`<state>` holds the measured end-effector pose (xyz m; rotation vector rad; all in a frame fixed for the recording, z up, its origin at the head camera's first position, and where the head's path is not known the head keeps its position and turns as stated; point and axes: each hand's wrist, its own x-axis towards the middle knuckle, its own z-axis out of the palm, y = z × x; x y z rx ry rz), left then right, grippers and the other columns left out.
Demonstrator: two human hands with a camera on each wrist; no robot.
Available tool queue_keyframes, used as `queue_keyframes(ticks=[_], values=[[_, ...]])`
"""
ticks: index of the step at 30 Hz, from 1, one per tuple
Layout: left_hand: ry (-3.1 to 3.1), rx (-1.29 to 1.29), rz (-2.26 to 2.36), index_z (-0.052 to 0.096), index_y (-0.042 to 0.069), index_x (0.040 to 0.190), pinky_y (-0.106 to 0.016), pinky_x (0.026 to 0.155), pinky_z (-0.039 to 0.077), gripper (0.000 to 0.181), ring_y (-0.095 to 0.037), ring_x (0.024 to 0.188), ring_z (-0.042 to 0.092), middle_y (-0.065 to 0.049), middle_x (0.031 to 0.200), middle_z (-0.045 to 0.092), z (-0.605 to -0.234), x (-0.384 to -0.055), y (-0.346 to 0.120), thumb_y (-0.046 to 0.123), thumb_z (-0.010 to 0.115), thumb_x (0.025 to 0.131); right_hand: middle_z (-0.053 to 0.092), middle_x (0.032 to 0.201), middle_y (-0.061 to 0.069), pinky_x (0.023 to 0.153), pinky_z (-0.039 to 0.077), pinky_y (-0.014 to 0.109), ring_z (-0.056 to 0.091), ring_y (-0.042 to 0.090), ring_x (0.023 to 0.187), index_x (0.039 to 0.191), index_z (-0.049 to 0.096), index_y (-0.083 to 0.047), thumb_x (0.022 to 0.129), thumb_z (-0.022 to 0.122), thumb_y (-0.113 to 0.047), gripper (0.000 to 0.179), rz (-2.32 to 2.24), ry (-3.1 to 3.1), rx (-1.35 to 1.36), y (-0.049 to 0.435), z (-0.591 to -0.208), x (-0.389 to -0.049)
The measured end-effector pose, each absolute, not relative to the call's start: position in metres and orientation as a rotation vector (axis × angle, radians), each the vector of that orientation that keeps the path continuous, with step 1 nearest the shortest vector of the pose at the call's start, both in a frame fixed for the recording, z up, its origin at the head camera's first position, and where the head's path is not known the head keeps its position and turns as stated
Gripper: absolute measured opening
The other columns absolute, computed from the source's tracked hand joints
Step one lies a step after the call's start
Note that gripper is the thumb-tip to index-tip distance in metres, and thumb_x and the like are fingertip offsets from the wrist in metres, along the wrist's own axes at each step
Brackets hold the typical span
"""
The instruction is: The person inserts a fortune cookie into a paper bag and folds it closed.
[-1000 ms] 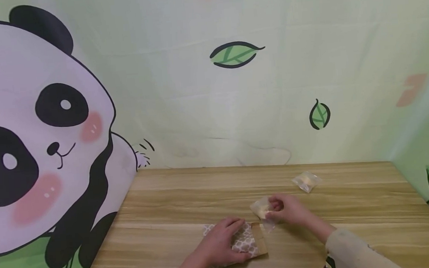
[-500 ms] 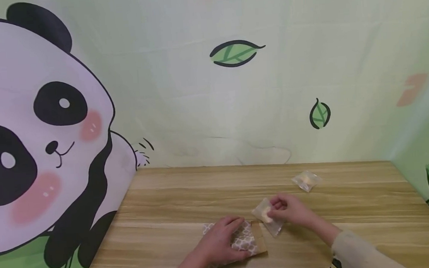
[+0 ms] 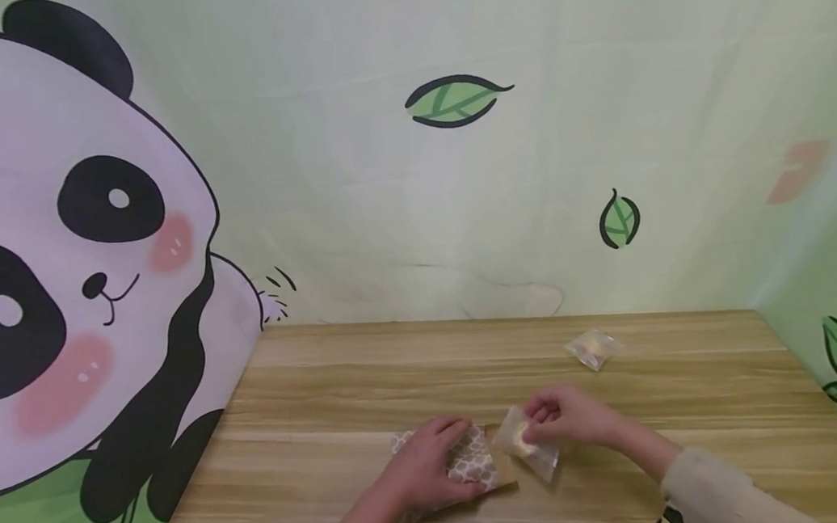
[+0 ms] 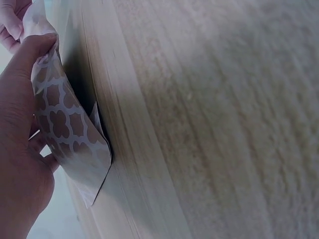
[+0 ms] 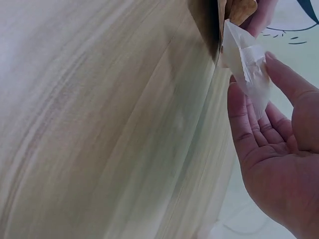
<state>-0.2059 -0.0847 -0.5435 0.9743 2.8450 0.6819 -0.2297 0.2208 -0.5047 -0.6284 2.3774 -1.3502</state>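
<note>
My left hand (image 3: 425, 459) grips a paper bag (image 3: 472, 460) with a white lattice pattern, lying on the table with its brown open end to the right. Thumb and fingers hold the bag's opposite edges, as the left wrist view (image 4: 72, 124) also shows. At that open end, my right hand (image 3: 571, 417) pinches a small translucent packet (image 3: 541, 457) holding something pale yellow. In the right wrist view the packet (image 5: 246, 64) sits between thumb and fingers, its tip against the bag's mouth. Whether its tip is inside cannot be told.
A second clear packet (image 3: 595, 350) with a yellowish piece lies farther back on the wooden table (image 3: 339, 380), right of centre. Behind the table hangs a pale green backdrop (image 3: 354, 177) printed with a panda and leaves.
My right hand has brought the packet nearer to me, down to the bag's open end, and tilted it. My left hand keeps its grip on the bag, almost unmoved.
</note>
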Motion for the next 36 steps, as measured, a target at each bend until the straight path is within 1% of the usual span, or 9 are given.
queue_keyframes(ticks=[4, 9, 14, 20, 27, 31, 36], values=[[2.85, 0.967, 0.684, 0.052, 0.01, 0.158, -0.049, 0.115, 0.049, 0.097, -0.028, 0.139, 0.056, -0.007, 0.155, 0.055, -0.542, -0.206, -0.084, 0.058, 0.087, 0.08, 0.076, 0.098, 0.005, 0.078, 0.061, 0.025, 0.071, 0.015, 0.088, 0.113, 0.073, 0.006, 0.09, 0.085, -0.014, 0.032, -1.298, 2.352, -0.694, 0.216, -0.502, -0.23], [2.857, 0.968, 0.68, 0.052, 0.01, 0.158, -0.047, 0.115, 0.05, 0.098, -0.027, 0.138, 0.056, -0.006, 0.154, 0.056, -0.541, -0.206, -0.083, 0.057, 0.088, 0.079, 0.076, 0.096, 0.003, 0.077, 0.061, 0.024, 0.071, 0.012, 0.086, 0.113, 0.073, 0.005, 0.09, 0.085, -0.015, 0.032, -1.251, 2.343, -0.713, 0.207, -0.499, -0.23], [2.853, 0.968, 0.684, 0.052, 0.01, 0.158, -0.048, 0.114, 0.051, 0.098, -0.028, 0.138, 0.057, -0.007, 0.154, 0.056, -0.541, -0.205, -0.08, 0.058, 0.087, 0.08, 0.076, 0.097, 0.005, 0.078, 0.061, 0.023, 0.071, 0.014, 0.088, 0.113, 0.073, 0.005, 0.089, 0.086, -0.013, 0.033, -1.258, 2.341, -0.689, 0.199, -0.5, -0.23], [2.85, 0.954, 0.689, 0.052, 0.011, 0.158, -0.049, 0.113, 0.051, 0.098, -0.028, 0.137, 0.057, -0.007, 0.154, 0.056, -0.542, -0.205, -0.08, 0.059, 0.087, 0.079, 0.075, 0.098, 0.009, 0.077, 0.061, 0.024, 0.07, 0.017, 0.088, 0.112, 0.072, 0.008, 0.09, 0.083, -0.009, 0.03, -1.356, 2.33, -0.65, 0.196, -0.505, -0.226], [2.823, 0.904, 0.718, 0.051, 0.012, 0.159, -0.049, 0.115, 0.05, 0.099, -0.028, 0.139, 0.055, -0.006, 0.155, 0.054, -0.542, -0.204, -0.081, 0.059, 0.087, 0.079, 0.075, 0.099, 0.013, 0.075, 0.06, 0.023, 0.069, 0.015, 0.086, 0.116, 0.067, 0.015, 0.094, 0.079, -0.005, 0.032, -1.534, 2.256, -0.58, 0.195, -0.518, -0.224], [2.818, 0.905, 0.73, 0.051, 0.012, 0.158, -0.049, 0.114, 0.05, 0.1, -0.028, 0.138, 0.056, -0.006, 0.155, 0.054, -0.543, -0.204, -0.081, 0.059, 0.088, 0.079, 0.075, 0.099, 0.016, 0.074, 0.06, 0.022, 0.07, 0.014, 0.085, 0.117, 0.066, 0.016, 0.095, 0.078, -0.004, 0.032, -1.622, 2.211, -0.55, 0.194, -0.524, -0.222], [2.801, 0.884, 0.722, 0.048, 0.013, 0.161, -0.05, 0.115, 0.049, 0.11, -0.028, 0.14, 0.055, -0.006, 0.158, 0.052, -0.543, -0.204, -0.081, 0.066, 0.09, 0.074, 0.075, 0.1, 0.015, 0.076, 0.061, 0.022, 0.071, 0.014, 0.087, 0.118, 0.065, 0.016, 0.095, 0.079, -0.004, 0.034, -1.679, 2.203, -0.53, 0.193, -0.53, -0.22]])
